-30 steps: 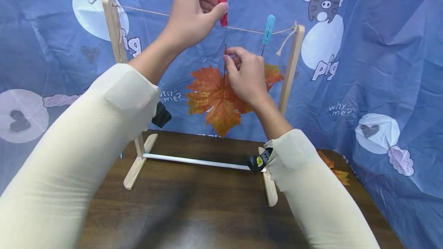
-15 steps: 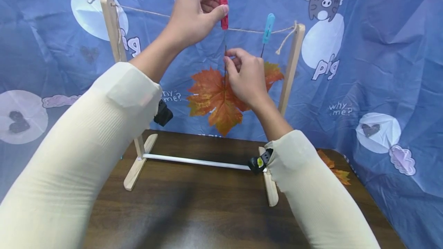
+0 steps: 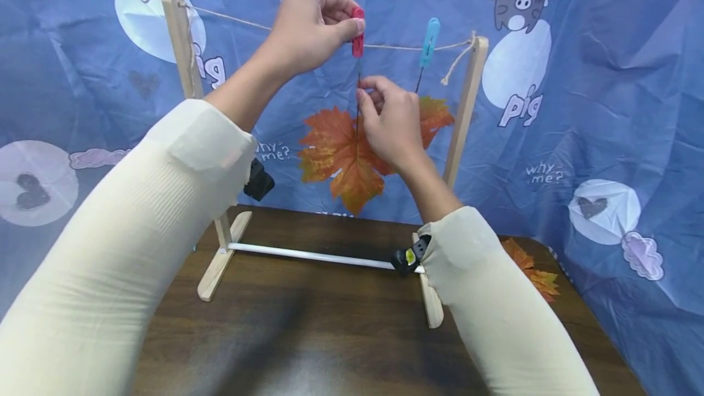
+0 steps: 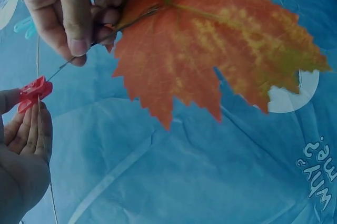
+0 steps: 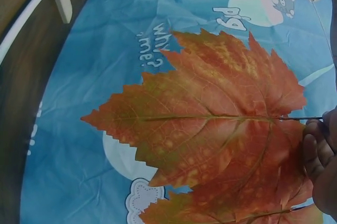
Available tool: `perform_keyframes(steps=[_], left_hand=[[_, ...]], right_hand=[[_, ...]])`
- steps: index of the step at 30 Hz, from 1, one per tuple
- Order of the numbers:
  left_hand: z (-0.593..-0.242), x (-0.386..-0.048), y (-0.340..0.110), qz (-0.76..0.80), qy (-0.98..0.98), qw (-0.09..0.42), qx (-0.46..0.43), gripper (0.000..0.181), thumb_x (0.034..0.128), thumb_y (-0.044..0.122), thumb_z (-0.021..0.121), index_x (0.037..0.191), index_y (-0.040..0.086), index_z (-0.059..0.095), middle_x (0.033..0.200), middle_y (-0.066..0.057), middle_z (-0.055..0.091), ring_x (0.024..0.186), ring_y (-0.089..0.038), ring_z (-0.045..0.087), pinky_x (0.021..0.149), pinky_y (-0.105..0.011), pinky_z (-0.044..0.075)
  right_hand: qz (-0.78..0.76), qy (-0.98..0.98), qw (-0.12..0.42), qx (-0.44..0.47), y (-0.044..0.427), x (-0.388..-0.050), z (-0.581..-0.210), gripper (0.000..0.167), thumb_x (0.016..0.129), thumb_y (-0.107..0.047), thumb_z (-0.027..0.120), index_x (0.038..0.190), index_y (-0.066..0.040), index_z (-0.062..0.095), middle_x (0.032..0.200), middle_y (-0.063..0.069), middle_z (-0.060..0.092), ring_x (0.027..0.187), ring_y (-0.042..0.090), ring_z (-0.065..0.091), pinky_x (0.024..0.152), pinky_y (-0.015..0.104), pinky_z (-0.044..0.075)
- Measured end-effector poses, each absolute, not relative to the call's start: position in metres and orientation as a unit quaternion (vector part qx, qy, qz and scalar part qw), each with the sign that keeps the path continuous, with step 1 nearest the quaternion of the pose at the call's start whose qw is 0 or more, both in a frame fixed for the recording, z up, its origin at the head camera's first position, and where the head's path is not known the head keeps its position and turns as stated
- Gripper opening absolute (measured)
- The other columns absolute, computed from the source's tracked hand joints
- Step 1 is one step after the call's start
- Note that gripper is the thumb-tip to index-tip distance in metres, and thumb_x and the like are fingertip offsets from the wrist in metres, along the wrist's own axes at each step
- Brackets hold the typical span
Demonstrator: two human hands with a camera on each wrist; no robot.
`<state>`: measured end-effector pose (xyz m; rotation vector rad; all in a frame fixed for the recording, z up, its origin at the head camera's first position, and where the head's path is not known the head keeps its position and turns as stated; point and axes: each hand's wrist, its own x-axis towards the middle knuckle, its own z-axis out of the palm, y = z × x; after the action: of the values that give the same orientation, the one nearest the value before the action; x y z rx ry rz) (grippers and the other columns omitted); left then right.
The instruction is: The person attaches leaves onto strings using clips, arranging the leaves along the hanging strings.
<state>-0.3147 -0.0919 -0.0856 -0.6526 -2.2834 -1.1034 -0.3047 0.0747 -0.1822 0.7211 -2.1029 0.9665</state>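
My left hand (image 3: 310, 29) pinches a red clothespin (image 3: 358, 49) between thumb and fingers at the twine (image 3: 231, 18). Below it, my right hand (image 3: 393, 120) pinches the thin dark stem of an orange maple leaf (image 3: 335, 148), which hangs under the fingers. In the left wrist view, the stem's wire-like tip reaches the edge of the red clothespin (image 4: 36, 91); whether the clothespin bites the stem I cannot tell. To the right, a blue clothespin (image 3: 430, 43) on the twine holds the stem of a second maple leaf (image 3: 436, 116), partly hidden behind my right hand.
A wooden stand carries the twine between its left post (image 3: 178, 35) and right post (image 3: 466, 109), with a white rod (image 3: 310, 255) low between them. Another orange leaf (image 3: 528, 267) lies at the right on the brown table (image 3: 308, 335). A blue patterned cloth (image 3: 594, 109) hangs behind.
My left hand has lowered slightly with the red clothespin, bringing it down over the twine and nearer the stem's tip. My right hand stays almost still on the stem.
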Motion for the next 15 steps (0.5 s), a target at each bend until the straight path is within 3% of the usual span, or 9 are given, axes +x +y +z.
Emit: perform_keyframes(steps=[5, 15], left_hand=[[-0.0852, -0.3154, -0.0924, -0.407, -0.844, 0.250, -0.246, 0.021, 0.0993, 0.022, 0.067, 0.110, 0.006, 0.076, 0.089, 0.002, 0.074, 0.079, -0.008, 0.066, 0.075, -0.021, 0.048], [-0.0868, -0.3145, -0.0953, -0.430, -0.839, 0.226, -0.244, 0.025, 0.1001, 0.023, 0.067, 0.114, 0.005, 0.076, 0.093, 0.000, 0.075, 0.091, -0.016, 0.071, 0.081, -0.024, 0.053]], right_hand=[[0.380, -0.801, 0.369, 0.279, 0.0705, -0.3072, -0.1799, 0.020, 0.102, -0.011, 0.063, 0.110, 0.004, 0.073, 0.084, 0.013, 0.074, 0.070, 0.018, 0.067, 0.068, 0.028, 0.051], [0.390, -0.793, 0.380, 0.272, 0.0670, -0.3093, -0.1818, 0.019, 0.103, -0.008, 0.059, 0.108, 0.006, 0.071, 0.077, 0.013, 0.069, 0.062, 0.017, 0.056, 0.062, 0.024, 0.043]])
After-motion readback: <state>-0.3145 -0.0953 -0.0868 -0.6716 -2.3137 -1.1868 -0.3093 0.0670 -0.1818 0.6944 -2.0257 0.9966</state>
